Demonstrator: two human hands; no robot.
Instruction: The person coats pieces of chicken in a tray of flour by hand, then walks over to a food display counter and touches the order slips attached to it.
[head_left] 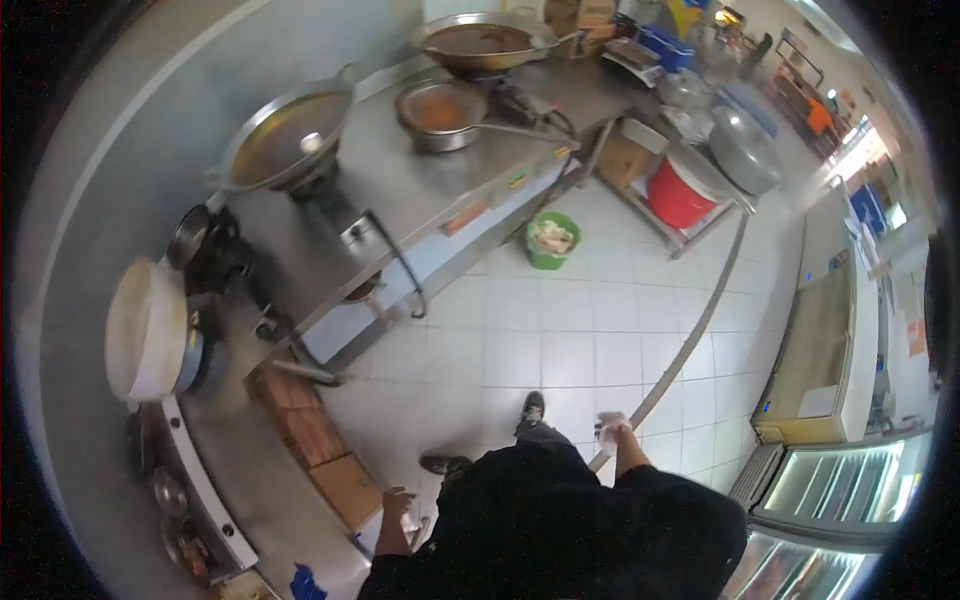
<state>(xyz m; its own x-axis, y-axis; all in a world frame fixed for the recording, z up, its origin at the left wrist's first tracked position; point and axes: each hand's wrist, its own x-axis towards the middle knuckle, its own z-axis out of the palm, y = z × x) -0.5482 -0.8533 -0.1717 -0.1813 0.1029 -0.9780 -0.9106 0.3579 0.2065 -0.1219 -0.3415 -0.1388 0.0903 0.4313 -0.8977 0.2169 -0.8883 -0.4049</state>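
Brown box (343, 490) near left grip (398, 503), long strip (697, 337) beside right grip (611, 430); both holds unclear

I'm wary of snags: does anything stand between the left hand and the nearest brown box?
Nothing visible does: in this view the left hand appears right beside the brown box, though depth is hard to judge.

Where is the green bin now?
Head view, upper middle: the green bin stands on the floor between the steel counter and the red bucket.
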